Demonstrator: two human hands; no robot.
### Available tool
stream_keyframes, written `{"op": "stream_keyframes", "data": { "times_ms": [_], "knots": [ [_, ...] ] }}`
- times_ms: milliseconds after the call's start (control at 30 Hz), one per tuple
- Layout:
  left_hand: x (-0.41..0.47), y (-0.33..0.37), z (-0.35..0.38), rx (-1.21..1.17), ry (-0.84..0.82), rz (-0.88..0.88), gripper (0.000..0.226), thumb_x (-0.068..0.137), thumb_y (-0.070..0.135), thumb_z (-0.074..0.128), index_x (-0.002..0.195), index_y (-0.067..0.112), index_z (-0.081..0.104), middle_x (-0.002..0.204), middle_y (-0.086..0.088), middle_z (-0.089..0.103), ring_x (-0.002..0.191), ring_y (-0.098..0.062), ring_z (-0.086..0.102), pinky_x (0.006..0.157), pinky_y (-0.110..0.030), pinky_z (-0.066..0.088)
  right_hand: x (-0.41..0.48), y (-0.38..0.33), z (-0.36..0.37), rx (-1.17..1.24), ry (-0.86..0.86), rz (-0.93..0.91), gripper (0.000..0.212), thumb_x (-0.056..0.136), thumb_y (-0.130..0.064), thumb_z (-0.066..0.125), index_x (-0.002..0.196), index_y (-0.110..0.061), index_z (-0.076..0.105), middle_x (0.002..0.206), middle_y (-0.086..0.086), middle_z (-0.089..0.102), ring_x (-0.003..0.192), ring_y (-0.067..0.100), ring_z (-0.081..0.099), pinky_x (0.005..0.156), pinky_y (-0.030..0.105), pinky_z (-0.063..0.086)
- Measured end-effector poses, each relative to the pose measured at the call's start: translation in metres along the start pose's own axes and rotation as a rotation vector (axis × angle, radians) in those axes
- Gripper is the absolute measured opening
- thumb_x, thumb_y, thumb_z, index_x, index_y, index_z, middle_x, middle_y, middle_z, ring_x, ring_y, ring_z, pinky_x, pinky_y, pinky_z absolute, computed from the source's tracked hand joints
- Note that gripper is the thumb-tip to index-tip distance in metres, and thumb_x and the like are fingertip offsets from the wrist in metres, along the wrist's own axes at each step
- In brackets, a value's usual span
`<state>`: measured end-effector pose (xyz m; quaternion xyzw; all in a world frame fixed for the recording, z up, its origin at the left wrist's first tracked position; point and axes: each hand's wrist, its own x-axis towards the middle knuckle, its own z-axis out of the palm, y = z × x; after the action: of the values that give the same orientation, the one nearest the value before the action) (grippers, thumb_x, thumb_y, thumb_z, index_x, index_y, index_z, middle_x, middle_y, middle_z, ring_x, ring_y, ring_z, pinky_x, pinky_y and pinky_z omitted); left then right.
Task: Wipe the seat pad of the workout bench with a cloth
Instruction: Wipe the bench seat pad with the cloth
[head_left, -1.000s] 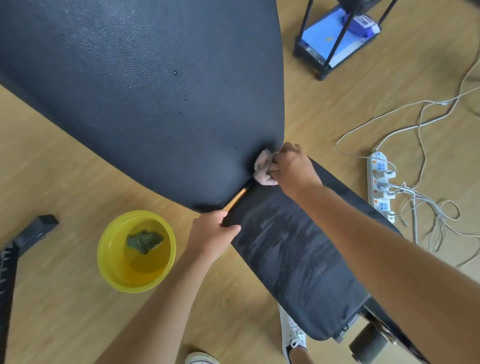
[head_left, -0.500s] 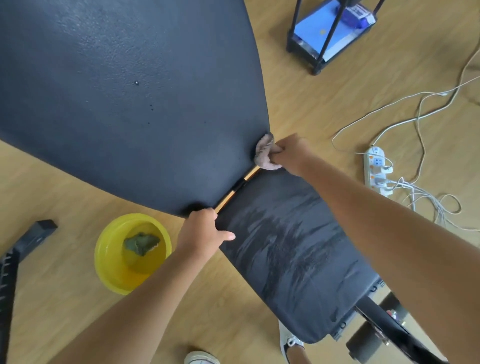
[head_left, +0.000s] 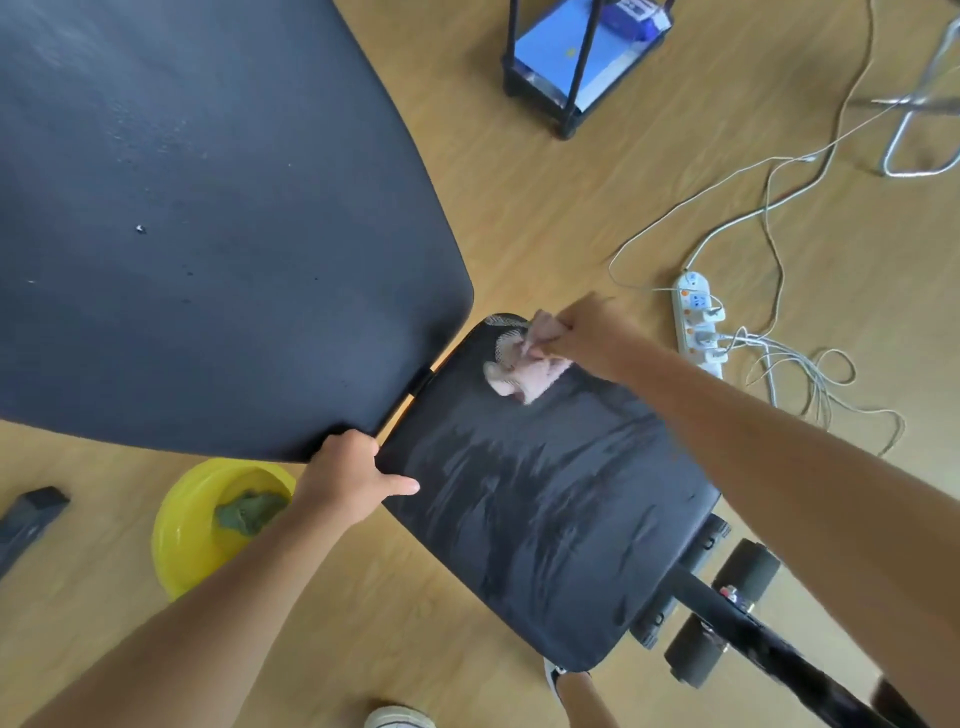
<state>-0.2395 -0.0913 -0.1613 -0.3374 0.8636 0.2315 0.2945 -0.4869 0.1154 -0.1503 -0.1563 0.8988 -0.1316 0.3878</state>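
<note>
Head view, looking down on a workout bench standing on a wood floor (head_left: 545, 218). The black seat pad (head_left: 550, 509) lies at centre right, its surface streaked with wet marks; the larger back pad (head_left: 208, 234) fills the upper left, the two separated by a narrow gap. The right hand (head_left: 576, 332) is closed on a pale pink cloth (head_left: 524, 376), which is bunched and pressed on the seat pad near its far corner, just below the hand. The left hand (head_left: 348, 478) grips the near-left corner of the seat pad at the gap, thumb lying on top of the pad, fingers curled under the edge and hidden. The hands are well apart, at opposite ends of the pad's gap-side edge. A yellow basin (head_left: 182, 535) sits on the floor just left of the left forearm, holding liquid and a green rag (head_left: 249, 512). A white power strip (head_left: 698, 322) with trailing cables lies on the floor to the right of the right hand. Black foam rollers (head_left: 748, 571) on the bench frame show at lower right. A black stand (head_left: 566, 57) over a blue sheet stands at top.
</note>
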Motion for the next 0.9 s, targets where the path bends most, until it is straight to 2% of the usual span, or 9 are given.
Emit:
{"op": "stream_keyframes", "data": {
  "times_ms": [67, 167, 300, 367, 500, 567, 667, 767, 900],
  "knots": [
    [0.007, 0.000, -0.002, 0.044, -0.021, 0.015, 0.075, 0.058, 0.051, 0.092, 0.052, 0.014, 0.026, 0.049, 0.003, 0.028, 0.045, -0.022, 0.029, 0.045, -0.031, 0.017, -0.001, -0.012, 0.005, -0.015, 0.047, -0.017, 0.040, 0.089, -0.039, 0.077, 0.072, -0.006, 0.061, 0.062, 0.005, 0.043, 0.058, 0.018, 0.039, 0.043, 0.025, 0.024],
    [0.013, -0.001, -0.002, 0.074, -0.059, 0.030, 0.077, 0.057, 0.052, 0.091, 0.054, 0.016, 0.023, 0.053, 0.000, 0.024, 0.049, -0.022, 0.026, 0.050, -0.032, 0.016, -0.041, 0.057, 0.007, 0.034, 0.084, 0.125, 0.046, 0.089, -0.037, 0.076, 0.068, 0.002, 0.063, 0.062, 0.007, 0.040, 0.060, 0.022, 0.039, 0.048, 0.030, 0.025],
    [0.014, -0.004, -0.002, 0.083, -0.066, 0.055, 0.079, 0.059, 0.050, 0.092, 0.054, 0.017, 0.021, 0.054, 0.001, 0.022, 0.050, -0.021, 0.023, 0.050, -0.032, 0.016, -0.112, 0.136, 0.017, 0.253, 0.192, 0.341, 0.044, 0.083, -0.029, 0.082, 0.047, -0.020, 0.058, 0.047, -0.001, 0.035, 0.043, 0.012, 0.030, 0.036, 0.020, 0.026],
    [0.013, -0.004, -0.003, 0.100, -0.082, 0.071, 0.078, 0.062, 0.051, 0.091, 0.053, 0.016, 0.022, 0.053, 0.001, 0.023, 0.049, -0.020, 0.024, 0.050, -0.033, 0.017, -0.133, 0.148, 0.034, 0.433, 0.305, 0.448, 0.037, 0.085, -0.027, 0.081, 0.057, -0.009, 0.066, 0.046, 0.000, 0.038, 0.039, 0.009, 0.028, 0.034, 0.016, 0.023],
    [0.015, -0.003, -0.002, 0.102, -0.100, 0.079, 0.076, 0.065, 0.051, 0.091, 0.054, 0.015, 0.025, 0.053, 0.000, 0.026, 0.050, -0.020, 0.027, 0.050, -0.032, 0.019, -0.196, 0.134, 0.127, 0.698, 0.345, 0.734, 0.043, 0.086, -0.037, 0.068, 0.064, 0.000, 0.067, 0.053, 0.009, 0.062, 0.050, 0.024, 0.050, 0.053, 0.032, 0.041],
    [0.015, -0.004, -0.001, 0.096, -0.097, 0.088, 0.076, 0.066, 0.050, 0.091, 0.054, 0.015, 0.024, 0.054, 0.001, 0.024, 0.049, -0.019, 0.025, 0.050, -0.032, 0.018, -0.228, 0.109, 0.167, 0.783, 0.256, 0.762, 0.043, 0.078, -0.036, 0.072, 0.063, 0.003, 0.066, 0.050, 0.004, 0.057, 0.054, 0.020, 0.046, 0.057, 0.029, 0.037],
    [0.014, -0.004, -0.001, 0.117, -0.099, 0.099, 0.076, 0.068, 0.050, 0.090, 0.053, 0.014, 0.026, 0.052, 0.003, 0.027, 0.046, -0.018, 0.027, 0.048, -0.031, 0.022, -0.210, 0.120, 0.154, 0.709, 0.242, 0.764, 0.051, 0.075, -0.045, 0.086, 0.055, -0.004, 0.063, 0.039, -0.001, 0.055, 0.044, 0.016, 0.043, 0.048, 0.023, 0.035],
    [0.013, -0.004, -0.001, 0.121, -0.084, 0.098, 0.075, 0.068, 0.052, 0.089, 0.052, 0.015, 0.026, 0.051, 0.003, 0.028, 0.046, -0.016, 0.029, 0.046, -0.030, 0.021, -0.184, 0.135, 0.118, 0.719, 0.307, 0.742, 0.048, 0.075, -0.046, 0.087, 0.068, -0.003, 0.069, 0.055, 0.010, 0.069, 0.048, 0.019, 0.051, 0.050, 0.024, 0.040],
    [0.012, -0.005, -0.001, 0.118, -0.081, 0.108, 0.077, 0.068, 0.053, 0.089, 0.053, 0.015, 0.023, 0.052, 0.001, 0.026, 0.048, -0.017, 0.027, 0.048, -0.030, 0.020, -0.225, 0.087, 0.186, 0.793, 0.420, 0.840, 0.057, 0.085, -0.036, 0.080, 0.054, -0.007, 0.041, 0.052, 0.002, 0.038, 0.051, 0.019, 0.033, 0.053, 0.027, 0.031]
  ]
}}
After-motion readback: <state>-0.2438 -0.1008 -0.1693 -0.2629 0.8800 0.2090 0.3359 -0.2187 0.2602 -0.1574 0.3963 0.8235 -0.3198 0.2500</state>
